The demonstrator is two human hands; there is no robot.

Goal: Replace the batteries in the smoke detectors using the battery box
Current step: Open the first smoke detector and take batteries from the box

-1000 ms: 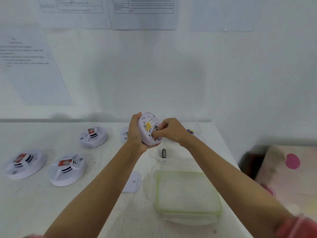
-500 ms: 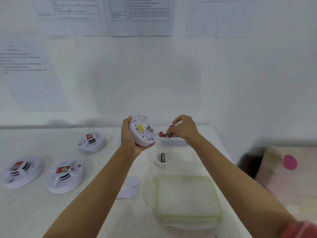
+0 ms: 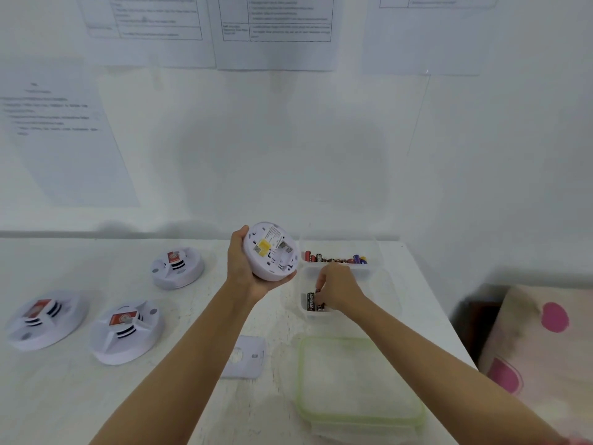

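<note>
Dropping a battery (image 3: pixel 320 306) into the box (image 3: pixel 383 285) under our right hand (image 3: pixel 337 289), fingers pinched.
We keep the detector (image 3: pixel 269 251), gripped in our left hand (image 3: pixel 241 264), tilted open-side up.

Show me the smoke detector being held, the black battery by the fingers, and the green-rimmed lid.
Held smoke detector (image 3: pixel 269 251): head view, on its open back face.
Black battery (image 3: pixel 310 301): head view, on its label.
Green-rimmed lid (image 3: pixel 359 382): head view, on its clear centre panel.

The left hand (image 3: pixel 245 268) is gripping the smoke detector (image 3: pixel 269 252), raised; the right hand (image 3: pixel 337 289) is reaching down beside it, fingers curled, arm extended.
</note>
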